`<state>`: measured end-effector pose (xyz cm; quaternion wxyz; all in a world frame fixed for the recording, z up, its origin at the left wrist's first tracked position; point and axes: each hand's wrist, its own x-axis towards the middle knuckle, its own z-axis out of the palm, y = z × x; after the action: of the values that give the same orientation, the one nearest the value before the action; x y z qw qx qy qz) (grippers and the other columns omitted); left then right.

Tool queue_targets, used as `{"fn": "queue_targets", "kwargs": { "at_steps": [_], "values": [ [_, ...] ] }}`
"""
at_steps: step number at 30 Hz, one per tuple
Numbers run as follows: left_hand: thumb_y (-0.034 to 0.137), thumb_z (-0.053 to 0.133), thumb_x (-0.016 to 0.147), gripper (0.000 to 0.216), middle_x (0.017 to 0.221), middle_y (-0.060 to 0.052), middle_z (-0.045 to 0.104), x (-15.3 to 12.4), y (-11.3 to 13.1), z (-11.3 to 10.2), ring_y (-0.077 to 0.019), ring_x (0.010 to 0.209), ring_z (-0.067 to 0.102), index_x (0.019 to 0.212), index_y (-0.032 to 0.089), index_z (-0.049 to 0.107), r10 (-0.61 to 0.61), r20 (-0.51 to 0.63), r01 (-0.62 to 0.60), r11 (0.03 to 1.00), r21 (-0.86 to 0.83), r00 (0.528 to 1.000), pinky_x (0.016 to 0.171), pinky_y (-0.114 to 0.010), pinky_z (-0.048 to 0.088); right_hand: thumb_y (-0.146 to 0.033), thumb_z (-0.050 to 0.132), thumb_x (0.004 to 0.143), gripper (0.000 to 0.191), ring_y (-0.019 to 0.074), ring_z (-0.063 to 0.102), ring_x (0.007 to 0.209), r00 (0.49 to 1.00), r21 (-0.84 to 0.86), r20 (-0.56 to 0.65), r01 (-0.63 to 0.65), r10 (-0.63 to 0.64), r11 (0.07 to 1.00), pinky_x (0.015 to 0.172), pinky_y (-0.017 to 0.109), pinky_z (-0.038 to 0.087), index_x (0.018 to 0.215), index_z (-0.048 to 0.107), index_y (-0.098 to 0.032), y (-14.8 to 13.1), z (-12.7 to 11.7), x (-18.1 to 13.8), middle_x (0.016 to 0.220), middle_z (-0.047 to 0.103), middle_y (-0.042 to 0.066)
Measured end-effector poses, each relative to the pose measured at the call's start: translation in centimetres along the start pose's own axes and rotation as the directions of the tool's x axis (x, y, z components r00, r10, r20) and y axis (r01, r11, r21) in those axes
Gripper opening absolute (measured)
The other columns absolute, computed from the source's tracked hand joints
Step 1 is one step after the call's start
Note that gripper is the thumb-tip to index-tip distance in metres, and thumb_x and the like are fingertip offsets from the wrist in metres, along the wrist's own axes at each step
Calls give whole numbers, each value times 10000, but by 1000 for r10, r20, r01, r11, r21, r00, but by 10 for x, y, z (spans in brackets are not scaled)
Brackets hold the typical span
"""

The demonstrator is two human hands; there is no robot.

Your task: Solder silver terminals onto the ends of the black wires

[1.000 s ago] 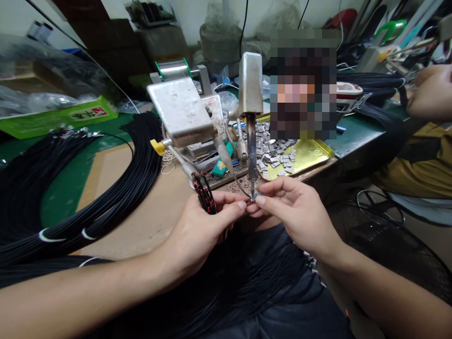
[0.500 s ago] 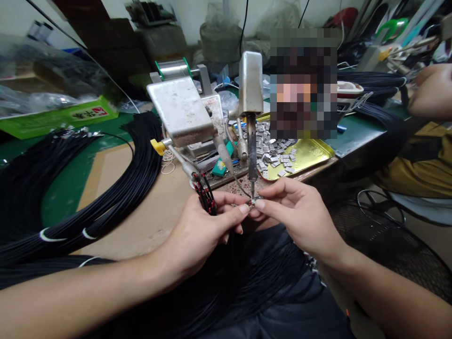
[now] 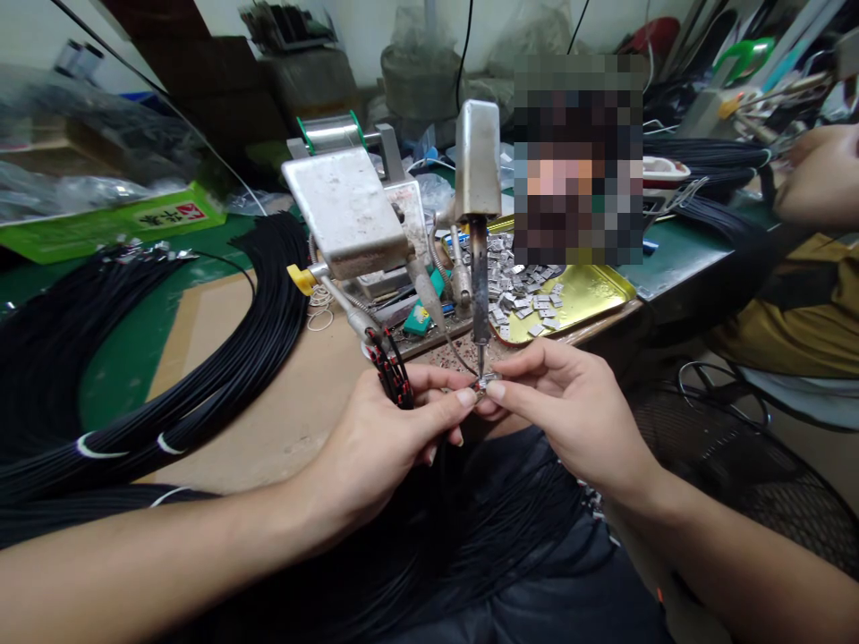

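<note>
My left hand [image 3: 395, 434] is closed around a bunch of black cables [image 3: 390, 368] with red-tipped ends. Its thumb and forefinger pinch one cable end close to the soldering iron's tip. My right hand [image 3: 581, 407] pinches a small metal connector [image 3: 489, 382] against that cable end. Directly above, the soldering iron [image 3: 479, 286] points straight down, its tip at the joint between my fingertips. A thin solder feed nozzle [image 3: 429, 302] slants in from the left to the same spot. Fingers partly hide the connector and wire ends.
Behind the iron, a gold tray [image 3: 594, 300] holds many loose metal connectors. A solder spool [image 3: 332, 134] sits on the metal feeder [image 3: 345, 206]. Coiled black cables [image 3: 268, 322] lie at left, more across my lap. Another person's hand [image 3: 819, 179] is at far right.
</note>
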<state>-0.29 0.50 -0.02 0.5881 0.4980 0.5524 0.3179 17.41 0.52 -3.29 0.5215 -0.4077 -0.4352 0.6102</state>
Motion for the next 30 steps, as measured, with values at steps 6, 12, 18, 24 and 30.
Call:
{"fn": "queue_targets", "kwargs": {
  "at_steps": [6,12,18,24,30],
  "values": [
    [376,789,737,276,629,-22,667,0,1,0,-81,501,498,879,148,725,11,-8,-11,1000,0,1000,401,-143,317,-184,849,687,214,165,736,674,1000,-3,1,5,-5,1000,632,246,610,807,676,-151,-1,0,-2,724,763,45],
    [389,778,745,301,686,-44,692,0,0,0,-83,502,502,912,144,726,-3,-20,4,999,34,1000,400,-150,319,-195,867,659,232,169,734,656,999,-19,-36,5,-5,1000,610,245,607,779,674,-150,-1,3,-2,703,755,40],
    [395,766,756,291,638,-20,661,1,0,-1,-68,469,465,909,150,736,-8,-7,8,998,64,1000,388,-146,300,-184,854,664,220,165,728,666,999,-45,-34,6,-8,999,627,248,598,784,672,-156,1,3,-2,710,745,28],
    [397,745,778,318,576,4,637,-2,4,2,-64,434,469,958,135,724,-58,81,49,993,106,995,395,-155,319,-214,792,735,194,148,669,693,998,-310,19,57,-54,949,623,244,554,858,650,-164,-11,-3,-4,764,702,19],
    [381,628,876,282,756,-34,670,-5,0,5,-107,582,577,977,125,687,20,299,-63,989,134,954,491,-196,400,-271,704,839,110,162,655,715,967,-517,242,60,79,854,642,254,526,808,673,-170,-45,-34,-4,760,697,27]
  ]
}}
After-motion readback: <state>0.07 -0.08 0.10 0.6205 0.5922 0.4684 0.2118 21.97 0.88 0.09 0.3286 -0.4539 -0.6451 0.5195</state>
